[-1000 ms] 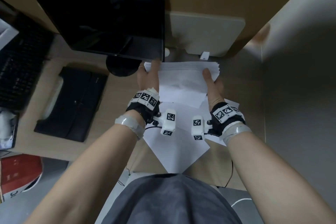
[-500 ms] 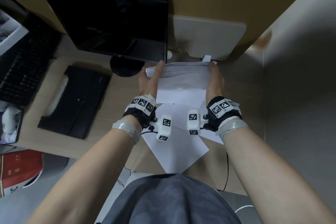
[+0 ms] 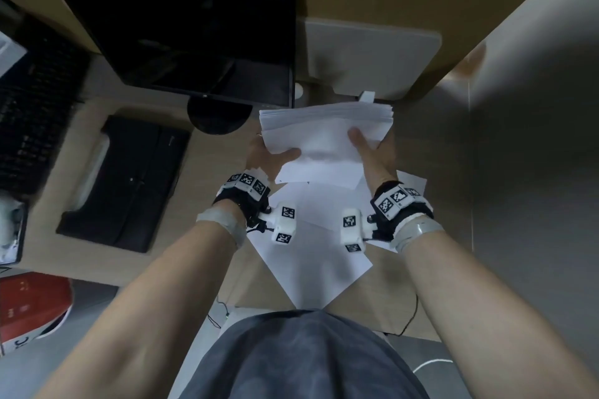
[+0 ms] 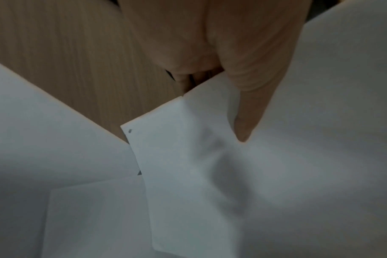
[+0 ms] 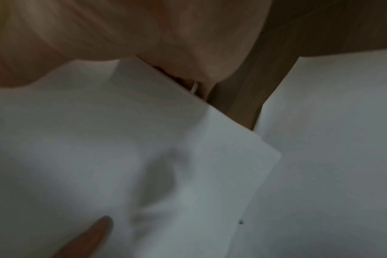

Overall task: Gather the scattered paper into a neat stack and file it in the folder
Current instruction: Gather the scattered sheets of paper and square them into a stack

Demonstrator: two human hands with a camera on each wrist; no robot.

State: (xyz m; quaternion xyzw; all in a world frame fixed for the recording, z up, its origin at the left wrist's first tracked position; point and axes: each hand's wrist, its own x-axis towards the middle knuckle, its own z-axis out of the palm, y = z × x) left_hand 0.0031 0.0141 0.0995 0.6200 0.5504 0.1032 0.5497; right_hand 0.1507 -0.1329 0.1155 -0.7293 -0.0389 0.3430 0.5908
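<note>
A stack of white paper [image 3: 324, 136] is held above the wooden desk [image 3: 155, 269], its far edges fanned and uneven. My left hand [image 3: 269, 157] grips its left side, thumb on top and fingers underneath. My right hand [image 3: 372, 149] grips the right side the same way. In the left wrist view the thumb [image 4: 247, 111] presses the top sheet [image 4: 276, 174]. The right wrist view shows the stack [image 5: 121, 157] under my palm. Loose sheets [image 3: 311, 253] lie on the desk below my wrists. A pale folder [image 3: 369, 58] leans at the back, behind the stack.
A black monitor [image 3: 181, 29] stands at the back left, its round base [image 3: 217, 116] just left of the stack. A black pouch [image 3: 126, 181] lies on the desk to the left, a keyboard [image 3: 32, 120] beyond it. A grey partition [image 3: 534, 172] walls the right side.
Both hands shifted their hold from the stack's far corners to its sides, thumbs now on top. The stack has tilted flatter and come slightly toward me.
</note>
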